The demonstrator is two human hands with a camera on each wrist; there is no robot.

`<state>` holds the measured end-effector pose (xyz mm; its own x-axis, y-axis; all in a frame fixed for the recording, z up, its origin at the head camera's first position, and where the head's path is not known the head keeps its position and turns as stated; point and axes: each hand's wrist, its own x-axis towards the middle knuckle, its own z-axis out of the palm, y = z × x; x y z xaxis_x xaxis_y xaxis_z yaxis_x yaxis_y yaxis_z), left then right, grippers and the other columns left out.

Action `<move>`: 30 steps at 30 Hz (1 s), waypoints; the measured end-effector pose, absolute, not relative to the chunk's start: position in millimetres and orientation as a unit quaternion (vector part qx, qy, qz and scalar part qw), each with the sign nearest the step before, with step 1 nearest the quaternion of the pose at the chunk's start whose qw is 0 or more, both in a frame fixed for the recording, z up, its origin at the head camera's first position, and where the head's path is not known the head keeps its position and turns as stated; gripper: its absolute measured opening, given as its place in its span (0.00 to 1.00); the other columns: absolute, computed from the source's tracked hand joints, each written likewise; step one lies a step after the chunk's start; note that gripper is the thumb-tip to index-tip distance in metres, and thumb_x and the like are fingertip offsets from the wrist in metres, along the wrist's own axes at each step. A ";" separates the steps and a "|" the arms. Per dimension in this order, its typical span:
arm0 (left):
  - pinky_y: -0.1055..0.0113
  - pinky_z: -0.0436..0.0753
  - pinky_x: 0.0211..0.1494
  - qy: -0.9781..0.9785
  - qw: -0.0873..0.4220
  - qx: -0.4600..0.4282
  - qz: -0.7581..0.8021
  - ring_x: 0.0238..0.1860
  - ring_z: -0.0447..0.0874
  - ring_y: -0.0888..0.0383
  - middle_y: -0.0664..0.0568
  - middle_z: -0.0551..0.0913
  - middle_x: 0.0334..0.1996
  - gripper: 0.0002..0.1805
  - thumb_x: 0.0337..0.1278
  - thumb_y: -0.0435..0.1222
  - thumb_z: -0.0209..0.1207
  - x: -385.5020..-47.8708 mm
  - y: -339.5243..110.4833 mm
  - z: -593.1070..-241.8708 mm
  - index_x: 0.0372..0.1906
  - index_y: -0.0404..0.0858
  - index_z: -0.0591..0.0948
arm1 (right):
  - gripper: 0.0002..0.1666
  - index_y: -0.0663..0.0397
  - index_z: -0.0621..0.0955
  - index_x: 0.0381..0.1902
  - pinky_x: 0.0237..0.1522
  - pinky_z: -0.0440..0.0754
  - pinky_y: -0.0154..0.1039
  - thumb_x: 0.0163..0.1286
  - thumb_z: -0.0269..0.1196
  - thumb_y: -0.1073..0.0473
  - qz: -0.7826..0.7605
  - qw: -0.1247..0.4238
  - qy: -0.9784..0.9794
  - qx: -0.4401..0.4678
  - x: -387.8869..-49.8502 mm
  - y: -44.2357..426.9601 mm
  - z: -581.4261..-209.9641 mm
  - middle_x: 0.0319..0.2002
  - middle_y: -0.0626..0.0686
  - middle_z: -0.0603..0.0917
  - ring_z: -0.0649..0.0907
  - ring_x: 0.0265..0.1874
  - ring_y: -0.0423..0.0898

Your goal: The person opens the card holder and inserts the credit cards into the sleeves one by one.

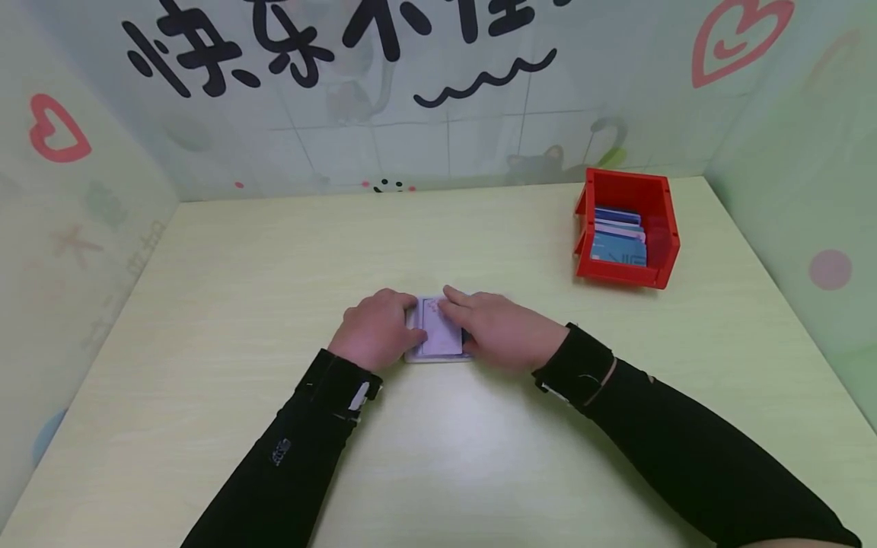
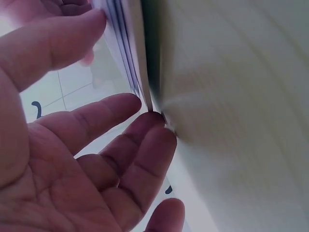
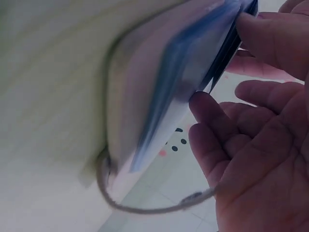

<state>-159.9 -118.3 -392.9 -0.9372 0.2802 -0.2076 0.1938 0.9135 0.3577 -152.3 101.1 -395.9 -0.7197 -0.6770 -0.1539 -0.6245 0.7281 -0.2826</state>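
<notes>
A small stack of flat booklets or cards lies on the table in front of me, topped by a pale lilac booklet with faint pink print. My left hand grips the stack's left side, thumb on top and fingers against the edge in the left wrist view. My right hand holds the right side, with fingertips over the upper right corner. In the right wrist view, a blue-edged piece shows in the stack above a thicker pale bottom layer. A thin cord loops from its lower corner.
A red plastic bin stands at the back right, holding several blue and lilac booklets. The pale wooden table is bounded by printed panels at the back, left and right.
</notes>
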 end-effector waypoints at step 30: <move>0.60 0.84 0.55 0.901 0.176 0.097 0.384 0.57 0.85 0.50 0.44 0.83 0.62 0.32 0.75 0.39 0.59 -167.6 -124.7 -391.7 0.79 0.39 0.67 | 0.38 0.60 0.69 0.76 0.70 0.79 0.48 0.74 0.69 0.57 -0.117 0.094 0.928 -0.340 -152.7 91.2 -400.2 0.68 0.57 0.81 0.83 0.66 0.53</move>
